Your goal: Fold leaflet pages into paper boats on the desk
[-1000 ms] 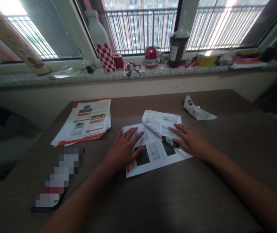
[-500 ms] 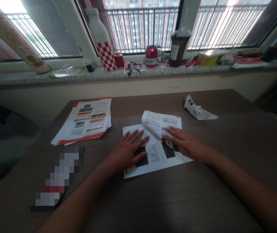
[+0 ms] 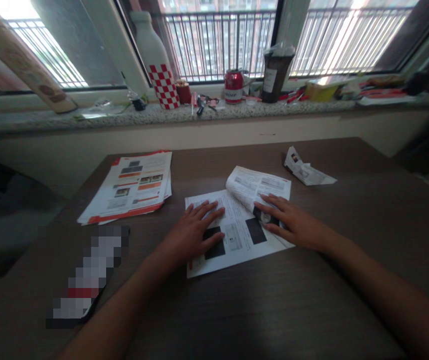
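A printed sheet of paper (image 3: 233,240) lies on the brown table in front of me, its far right part curled over on itself. My left hand (image 3: 193,230) rests flat on the left side of the sheet, fingers spread. On the curled-over part lies my right hand (image 3: 289,220), palm down with its fingers apart and stretched to the left. Beyond it, at the back right, stands a folded paper shape (image 3: 306,170) made from similar printed paper; neither hand touches it.
A stack of printed sheets with red edges (image 3: 131,185) lies at the back left. Nearer me is a blurred-out phone-like object (image 3: 90,275). The stone windowsill (image 3: 109,117) holds a checkered bottle (image 3: 163,82), a red can (image 3: 234,85) and a dark drink cup (image 3: 274,72).
My right hand has slid slightly right, and the curled part of the sheet has shifted right and away from me. My left hand has moved a little left, exposing more of the sheet's middle.
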A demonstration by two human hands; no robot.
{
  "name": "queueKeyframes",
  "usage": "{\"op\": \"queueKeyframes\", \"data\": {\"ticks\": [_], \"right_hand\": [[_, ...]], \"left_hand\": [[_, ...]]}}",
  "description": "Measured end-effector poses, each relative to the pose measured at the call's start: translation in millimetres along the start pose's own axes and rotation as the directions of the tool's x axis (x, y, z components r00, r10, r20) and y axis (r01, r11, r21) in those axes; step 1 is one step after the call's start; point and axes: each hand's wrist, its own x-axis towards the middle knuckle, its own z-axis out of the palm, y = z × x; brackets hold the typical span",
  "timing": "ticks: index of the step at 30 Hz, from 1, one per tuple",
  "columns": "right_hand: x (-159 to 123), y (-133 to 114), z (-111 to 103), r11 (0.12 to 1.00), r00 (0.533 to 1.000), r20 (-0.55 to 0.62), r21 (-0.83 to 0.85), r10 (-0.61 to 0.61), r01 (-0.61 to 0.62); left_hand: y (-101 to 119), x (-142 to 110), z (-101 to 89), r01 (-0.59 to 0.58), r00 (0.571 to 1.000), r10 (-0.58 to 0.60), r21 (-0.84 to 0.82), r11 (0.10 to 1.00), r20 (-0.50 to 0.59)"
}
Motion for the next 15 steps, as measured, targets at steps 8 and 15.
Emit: {"op": "queueKeyframes", "data": {"ticks": [8,15], "right_hand": [[-2,7,2,0.993,0.996,-0.040,-0.086,0.080,-0.083],[-3,8,4,0.989,0.995,-0.042,-0.110,0.094,-0.098]], "left_hand": [[-7,-9,-13.8,0.083,0.995,-0.079,0.061,0.995,-0.059],[-5,-1,-11.0,0.168,0.968,-0.141,0.119,0.979,-0.205]]}}
